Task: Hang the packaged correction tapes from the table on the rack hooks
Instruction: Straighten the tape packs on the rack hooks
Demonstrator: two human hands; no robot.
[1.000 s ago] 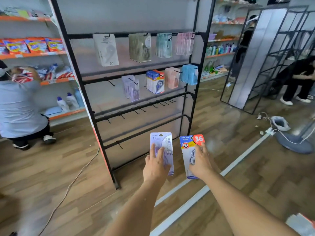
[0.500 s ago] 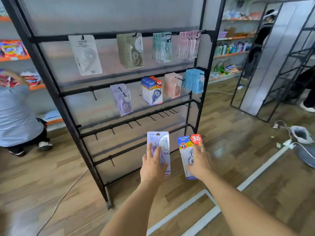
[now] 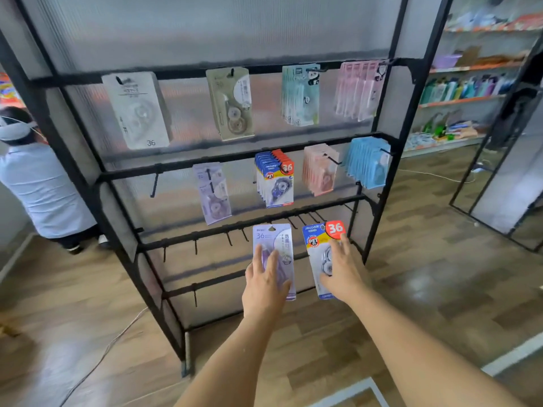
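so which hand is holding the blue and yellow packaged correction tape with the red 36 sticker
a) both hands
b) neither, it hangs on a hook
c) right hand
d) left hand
c: the right hand grips the blue and yellow packaged correction tape with the red 36 sticker, while the left hand holds a pale purple packaged correction tape.

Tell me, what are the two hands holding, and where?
Left hand holds the purple pack by its lower half. Right hand holds the blue pack by its lower half.

Black rack (image 3: 379, 160); lilac pack (image 3: 271, 239), blue-yellow pack (image 3: 316, 239) with red "36" badge.
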